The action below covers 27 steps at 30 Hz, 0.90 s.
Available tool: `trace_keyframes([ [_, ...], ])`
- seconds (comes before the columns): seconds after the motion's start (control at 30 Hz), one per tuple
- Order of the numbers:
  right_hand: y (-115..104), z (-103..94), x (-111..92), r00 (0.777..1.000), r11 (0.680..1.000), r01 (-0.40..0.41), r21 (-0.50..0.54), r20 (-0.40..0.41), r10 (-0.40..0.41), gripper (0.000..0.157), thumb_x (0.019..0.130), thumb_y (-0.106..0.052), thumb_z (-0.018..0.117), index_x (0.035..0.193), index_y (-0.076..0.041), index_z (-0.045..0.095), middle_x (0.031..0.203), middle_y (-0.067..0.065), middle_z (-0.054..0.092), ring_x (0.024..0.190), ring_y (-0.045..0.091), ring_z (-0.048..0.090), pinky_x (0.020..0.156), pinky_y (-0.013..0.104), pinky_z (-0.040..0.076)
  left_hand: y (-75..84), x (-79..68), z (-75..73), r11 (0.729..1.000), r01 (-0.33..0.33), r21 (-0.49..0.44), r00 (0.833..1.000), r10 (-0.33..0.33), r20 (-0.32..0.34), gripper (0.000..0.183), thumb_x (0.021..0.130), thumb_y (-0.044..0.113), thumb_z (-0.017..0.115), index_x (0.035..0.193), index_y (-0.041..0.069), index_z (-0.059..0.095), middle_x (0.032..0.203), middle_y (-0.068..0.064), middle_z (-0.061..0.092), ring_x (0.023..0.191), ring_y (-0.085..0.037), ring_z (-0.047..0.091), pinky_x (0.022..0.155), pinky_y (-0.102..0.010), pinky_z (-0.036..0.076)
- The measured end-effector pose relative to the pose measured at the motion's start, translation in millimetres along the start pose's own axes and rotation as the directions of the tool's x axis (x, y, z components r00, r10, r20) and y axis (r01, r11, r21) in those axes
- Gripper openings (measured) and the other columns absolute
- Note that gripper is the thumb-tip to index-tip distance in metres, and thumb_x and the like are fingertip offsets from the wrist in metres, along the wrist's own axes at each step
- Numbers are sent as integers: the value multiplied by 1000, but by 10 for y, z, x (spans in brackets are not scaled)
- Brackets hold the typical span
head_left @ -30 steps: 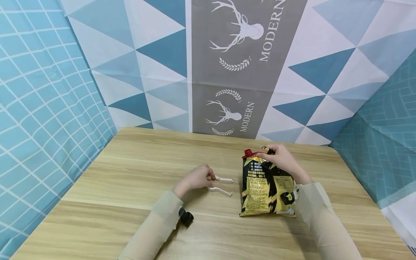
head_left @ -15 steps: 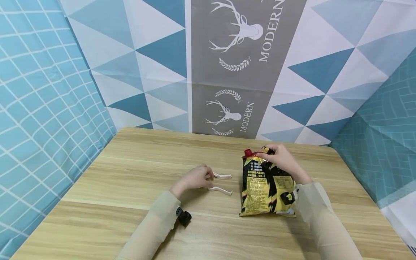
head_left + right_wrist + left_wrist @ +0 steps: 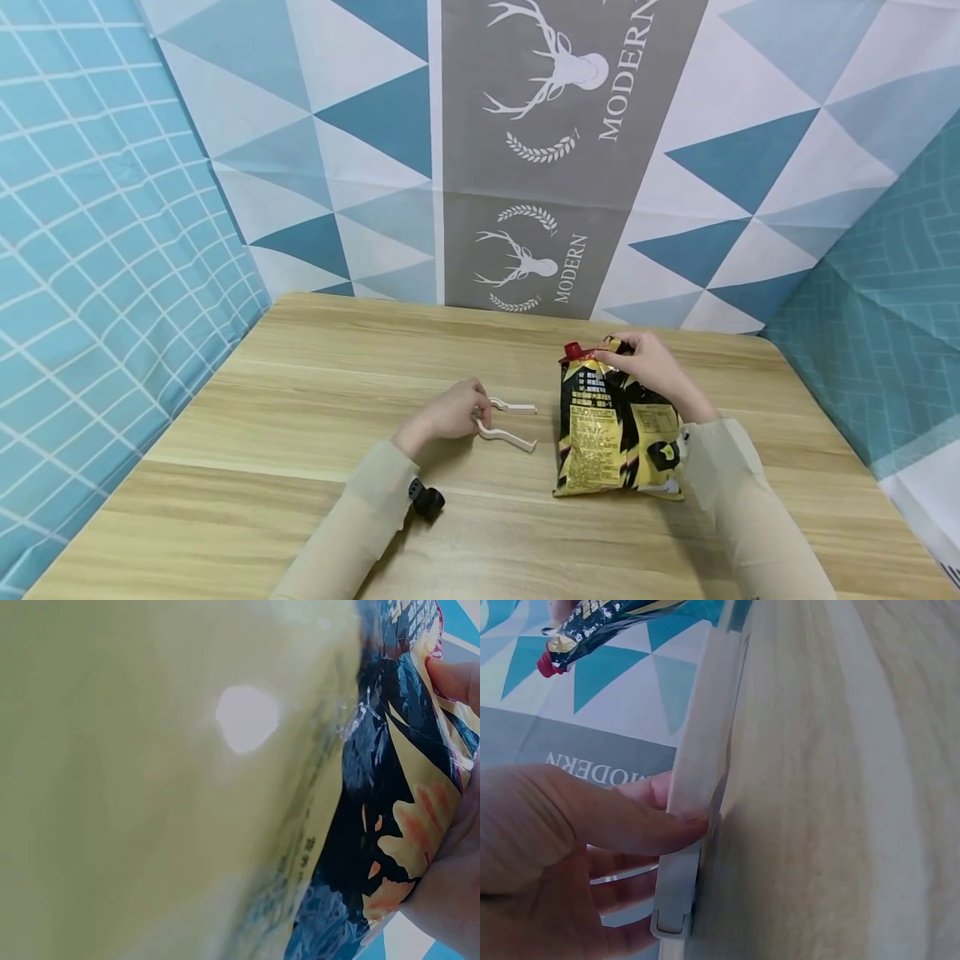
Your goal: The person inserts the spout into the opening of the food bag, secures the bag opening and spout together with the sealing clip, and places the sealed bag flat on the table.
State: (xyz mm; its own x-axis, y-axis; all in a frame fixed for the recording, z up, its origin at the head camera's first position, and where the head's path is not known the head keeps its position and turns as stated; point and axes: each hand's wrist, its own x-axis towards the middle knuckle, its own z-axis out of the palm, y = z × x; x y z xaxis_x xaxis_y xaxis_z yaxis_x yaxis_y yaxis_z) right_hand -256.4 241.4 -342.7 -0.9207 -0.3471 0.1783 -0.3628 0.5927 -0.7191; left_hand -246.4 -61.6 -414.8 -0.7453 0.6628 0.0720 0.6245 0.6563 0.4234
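Note:
My left hand (image 3: 452,410) pinches a white bag clip (image 3: 510,437) near the hinge end, just over the wooden table. Its two arms are spread apart and point right, towards the bag. In the left wrist view, the thumb presses along one long flat arm of the clip (image 3: 701,750), with the other fingers behind it. My right hand (image 3: 648,367) grips the top edge of a black and gold snack bag (image 3: 592,433), which stands upright. A red spout-like cap (image 3: 573,351) sits at the bag's upper left corner. The bag's glossy side (image 3: 172,787) fills much of the right wrist view.
The wooden table (image 3: 315,392) ends at a patterned cloth backdrop (image 3: 517,192) at the back. Blue tiled-pattern cloth (image 3: 112,208) hangs on the left, and a teal cloth (image 3: 877,317) hangs on the right.
My left hand has shifted slightly left, and its fingers have changed position on the clip, showing more of the nearer arm. The right hand and the bag have stayed nearly still.

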Motion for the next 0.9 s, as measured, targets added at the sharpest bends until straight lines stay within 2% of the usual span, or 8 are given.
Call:
trace_keyframes([
  [0.2, -56, -26, -4, 998, 998, -52, 17, 20, 52, 25, 79, -31, 59, 78, -6, 58, 59, 4, 37, 41, 7, 23, 41, 24, 27, 36, 18, -36, 998, 44, -48, 999, -44, 7, 20, 60, -4, 61, 68, 14, 58, 81, 0, 49, 75, -15, 46, 71, -29, 39],
  [0.43, -306, -29, -60, 999, 999, -36, 13, 10, 36, 17, 82, -16, 56, 82, 1, 58, 57, 2, 34, 41, 5, 22, 40, 23, 25, 67, 47, -80, 990, 78, -114, 997, -80, -13, 17, 67, 0, 61, 73, 15, 56, 83, -1, 52, 78, -15, 48, 75, -32, 40],
  [0.63, -345, -16, -78, 999, 999, -42, 0, 4, 42, 16, 82, -15, 56, 80, 1, 58, 62, 4, 39, 43, 5, 23, 43, 23, 27, 112, 74, -84, 978, 107, -177, 991, -119, -57, 13, 70, 7, 65, 76, 14, 56, 86, -1, 52, 82, -16, 48, 79, -33, 39],
  [0.9, -315, 4, -73, 999, 999, -39, 11, -3, 39, 18, 81, -16, 57, 76, 2, 56, 59, 3, 37, 42, 5, 25, 42, 22, 27, 158, 142, -77, 972, 89, -217, 981, -123, -149, 16, 71, 2, 56, 78, 15, 55, 92, -3, 51, 86, -15, 47, 79, -32, 39],
])
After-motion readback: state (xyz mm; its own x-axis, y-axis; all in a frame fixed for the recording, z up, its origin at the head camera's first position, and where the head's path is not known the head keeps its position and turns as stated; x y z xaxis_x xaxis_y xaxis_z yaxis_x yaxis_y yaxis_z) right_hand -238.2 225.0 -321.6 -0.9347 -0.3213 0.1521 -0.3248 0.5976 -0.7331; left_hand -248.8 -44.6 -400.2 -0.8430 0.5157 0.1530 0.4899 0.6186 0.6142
